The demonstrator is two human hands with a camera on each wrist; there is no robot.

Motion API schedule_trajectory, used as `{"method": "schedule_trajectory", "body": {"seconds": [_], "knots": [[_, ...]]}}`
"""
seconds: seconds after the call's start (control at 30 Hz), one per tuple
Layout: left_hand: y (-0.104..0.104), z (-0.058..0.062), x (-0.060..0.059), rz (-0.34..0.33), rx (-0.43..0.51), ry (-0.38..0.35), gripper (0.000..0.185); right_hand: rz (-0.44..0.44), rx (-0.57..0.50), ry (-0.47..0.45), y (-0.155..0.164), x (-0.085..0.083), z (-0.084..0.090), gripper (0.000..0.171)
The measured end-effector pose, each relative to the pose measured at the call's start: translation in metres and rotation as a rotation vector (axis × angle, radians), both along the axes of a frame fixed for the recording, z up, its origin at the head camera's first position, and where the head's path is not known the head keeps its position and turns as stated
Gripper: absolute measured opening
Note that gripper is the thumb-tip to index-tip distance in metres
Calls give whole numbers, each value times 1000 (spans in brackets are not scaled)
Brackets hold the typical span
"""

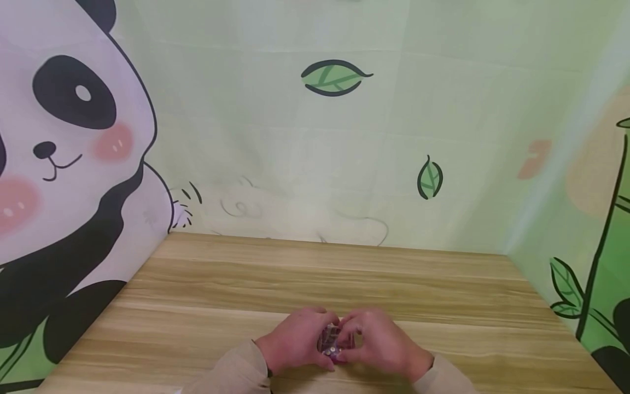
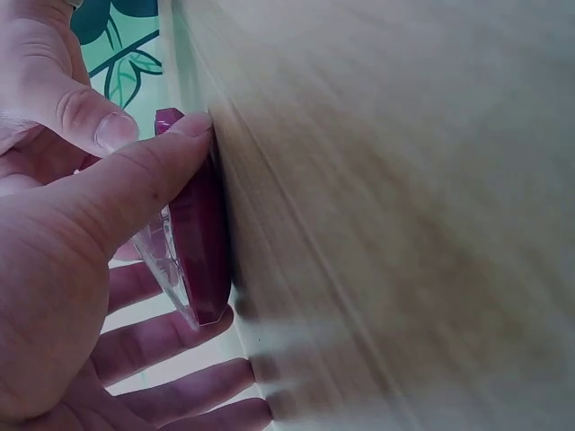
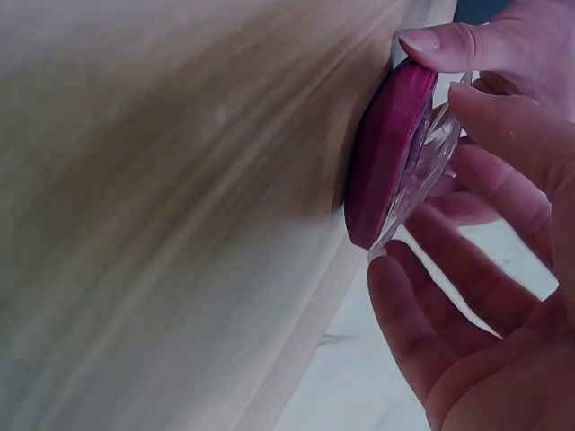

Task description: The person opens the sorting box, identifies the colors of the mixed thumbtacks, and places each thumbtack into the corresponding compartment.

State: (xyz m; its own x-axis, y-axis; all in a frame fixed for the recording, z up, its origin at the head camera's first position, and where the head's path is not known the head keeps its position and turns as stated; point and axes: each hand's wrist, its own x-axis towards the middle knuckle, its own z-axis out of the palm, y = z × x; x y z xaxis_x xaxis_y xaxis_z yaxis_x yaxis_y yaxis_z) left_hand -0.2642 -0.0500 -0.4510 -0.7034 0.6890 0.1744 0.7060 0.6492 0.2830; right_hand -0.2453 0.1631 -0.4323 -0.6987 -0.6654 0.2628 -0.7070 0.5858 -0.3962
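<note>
A small box with a dark pink base (image 3: 384, 157) and a clear lid (image 3: 426, 169) stands on the wooden table between both hands. The lid is raised at a slant from the base. In the head view, small pale pieces (image 1: 332, 351) show inside, too small to identify. My left hand (image 1: 297, 340) holds the box from the left, its thumb (image 2: 166, 166) pressed on the near edge of the base and fingers spread round the far side. My right hand (image 1: 386, 343) grips at the lid from the right, thumb near the lid's edge and fingertips at its far end.
The wood-grain table (image 1: 197, 295) runs back to a pale green cloth wall (image 1: 275, 142) printed with leaves. A panda print (image 1: 74, 180) covers the left side wall, and a bamboo print (image 1: 607, 262) covers the right one.
</note>
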Motion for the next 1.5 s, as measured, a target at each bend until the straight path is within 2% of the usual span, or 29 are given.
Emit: {"method": "schedule_trajectory", "body": {"seconds": [0.3, 0.8, 1.0, 1.27, 1.5], "knots": [[3, 1, 2, -35, -17, 11, 57, -86, 18, -81, -4, 0, -3, 29], [4, 1, 5, -24, -52, 63, 55, -93, 53, -48, -5, 1, -3, 34], [4, 5, 4, -30, -31, 20, 50, -113, 50, -35, -5, 2, -4, 39], [5, 8, 0, -8, -8, -53, 57, -138, 32, -56, -8, 2, -3, 41], [8, 6, -3, 2, 6, -69, 54, -123, 21, -62, -6, -5, -6, 41]]}}
